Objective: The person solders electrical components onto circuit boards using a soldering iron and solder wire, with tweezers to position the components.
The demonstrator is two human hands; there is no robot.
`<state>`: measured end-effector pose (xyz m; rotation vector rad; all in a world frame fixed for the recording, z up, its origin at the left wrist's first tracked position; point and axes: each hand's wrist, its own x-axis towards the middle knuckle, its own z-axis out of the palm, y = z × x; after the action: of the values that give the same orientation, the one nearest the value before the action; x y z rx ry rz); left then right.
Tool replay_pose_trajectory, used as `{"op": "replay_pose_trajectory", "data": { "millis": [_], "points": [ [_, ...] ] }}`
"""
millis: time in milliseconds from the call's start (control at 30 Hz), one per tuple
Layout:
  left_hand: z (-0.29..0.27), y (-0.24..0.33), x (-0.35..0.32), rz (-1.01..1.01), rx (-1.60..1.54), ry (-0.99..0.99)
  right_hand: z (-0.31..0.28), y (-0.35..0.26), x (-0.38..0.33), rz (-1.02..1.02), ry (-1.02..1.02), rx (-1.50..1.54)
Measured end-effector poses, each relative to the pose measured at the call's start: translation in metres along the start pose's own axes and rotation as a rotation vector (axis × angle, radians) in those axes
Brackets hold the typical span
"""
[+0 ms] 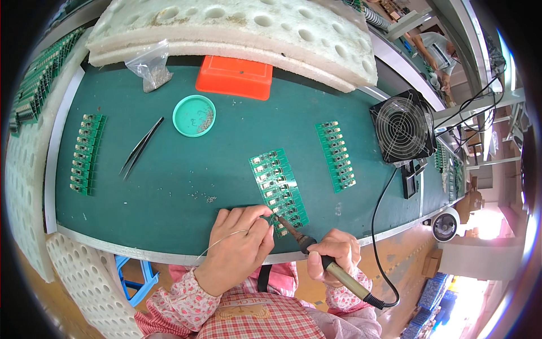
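Right grip (pixel 334 254) clenched on soldering iron (pixel 316 257), left grip (pixel 240 243) pinching solder wire (pixel 223 240), circuit strip (pixel 279 189), tweezers (pixel 141 148), fan (pixel 403 127) nearby

1. Left hand (pixel 240 246) sits palm-down, back of the hand facing up, fingers curled in with the fingertips (pixel 261 211) pinched together, pointing up and to the right.
2. Left forearm comes in from the bottom edge, angled up and right, in a pink floral sleeve bunched at the wrist.
3. Right hand (pixel 334 254) is closed into a loose fist, knuckles toward the left hand, thumb wrapped over the top.
4. Right wrist is bent a bit, sleeve cuff showing just below it.
5. The two hands are near each other but not touching.
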<state>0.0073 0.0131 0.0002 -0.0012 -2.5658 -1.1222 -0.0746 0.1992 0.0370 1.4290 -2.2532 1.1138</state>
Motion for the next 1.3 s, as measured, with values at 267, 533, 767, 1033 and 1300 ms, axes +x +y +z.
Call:
{"op": "replay_pose_trajectory", "data": {
  "millis": [267,533,767,1033,1300],
  "points": [
    [0.002,-0.001,0.000,0.010,-0.003,0.001,0.003,-0.005,0.002,-0.063,-0.030,-0.047],
    [0.002,-0.001,-0.001,0.012,-0.003,0.008,0.010,-0.017,0.003,-0.131,-0.065,-0.117],
    [0.003,-0.001,0.000,0.004,-0.049,0.070,0.009,-0.018,0.007,-0.078,-0.056,-0.125],
    [0.003,-0.002,0.000,0.004,-0.066,0.095,-0.004,-0.011,-0.003,0.042,0.011,-0.064],
    [0.000,0.000,0.000,-0.003,-0.020,0.017,-0.003,-0.007,-0.005,0.055,0.045,-0.063]
  ]
}}
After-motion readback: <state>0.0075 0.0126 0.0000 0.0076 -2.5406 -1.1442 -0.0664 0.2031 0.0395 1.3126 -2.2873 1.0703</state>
